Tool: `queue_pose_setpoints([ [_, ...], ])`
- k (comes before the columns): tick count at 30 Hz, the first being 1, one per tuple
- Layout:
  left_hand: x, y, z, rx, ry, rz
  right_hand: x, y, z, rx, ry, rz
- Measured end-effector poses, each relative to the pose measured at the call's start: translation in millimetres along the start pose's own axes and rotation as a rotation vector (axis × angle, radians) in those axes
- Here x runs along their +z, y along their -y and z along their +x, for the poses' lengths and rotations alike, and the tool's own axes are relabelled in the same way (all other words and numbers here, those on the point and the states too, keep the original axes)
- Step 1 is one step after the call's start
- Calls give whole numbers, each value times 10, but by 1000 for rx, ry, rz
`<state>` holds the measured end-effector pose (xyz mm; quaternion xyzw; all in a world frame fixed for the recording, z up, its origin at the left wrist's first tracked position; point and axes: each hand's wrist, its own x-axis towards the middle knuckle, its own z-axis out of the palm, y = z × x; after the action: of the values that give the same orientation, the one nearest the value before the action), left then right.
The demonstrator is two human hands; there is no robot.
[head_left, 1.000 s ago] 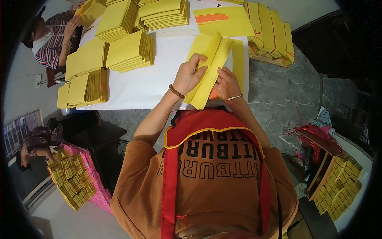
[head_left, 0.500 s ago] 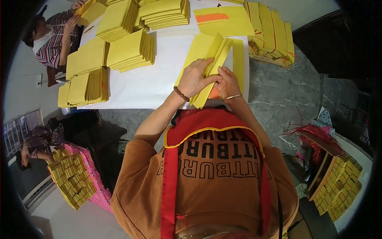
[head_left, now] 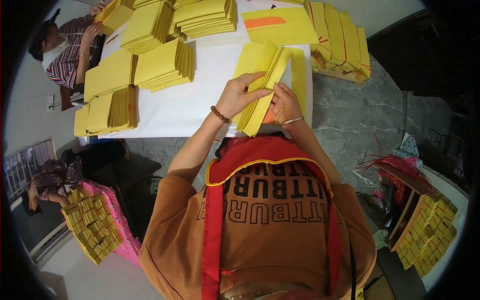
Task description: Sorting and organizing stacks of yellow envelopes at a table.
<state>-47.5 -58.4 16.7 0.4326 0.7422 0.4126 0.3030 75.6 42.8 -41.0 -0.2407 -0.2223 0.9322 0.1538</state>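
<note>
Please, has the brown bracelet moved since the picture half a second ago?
Yes, slightly leftward: the bracelet on the left hand now sits nearer the closest yellow stack on the white table.

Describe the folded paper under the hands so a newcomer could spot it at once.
Find the white table and go to its right end, near edge. There the left hand and right hand are on the folded yellow paper. Unlike the flat orange-banded sheet beyond it or the yellow stacks to the left, it lies slanted, with lengthwise folds, touched by both hands.

Pink patterned cloth (head_left: pixel 131 245), grey veined floor (head_left: pixel 345 107), red strands (head_left: pixel 403 169), perhaps a dark cabinet (head_left: pixel 412 55)
</note>
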Motion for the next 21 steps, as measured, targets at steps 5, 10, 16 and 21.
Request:
queue_pose_setpoints([
  [5, 50, 153, 7, -20, -12, -236, -18, -7, -3, -11, 10, 10],
  [10, 80, 258, 9, -59, -72, -334, -26, -18, 12, 1, 4, 9],
  [16, 53, 171, 25, -4, -112, -247, -5, -11, 5, -6, 13, 5],
  [21, 99, -94, -2, 169, -172, 165, -29, -47, 9, 3, -11, -4],
])
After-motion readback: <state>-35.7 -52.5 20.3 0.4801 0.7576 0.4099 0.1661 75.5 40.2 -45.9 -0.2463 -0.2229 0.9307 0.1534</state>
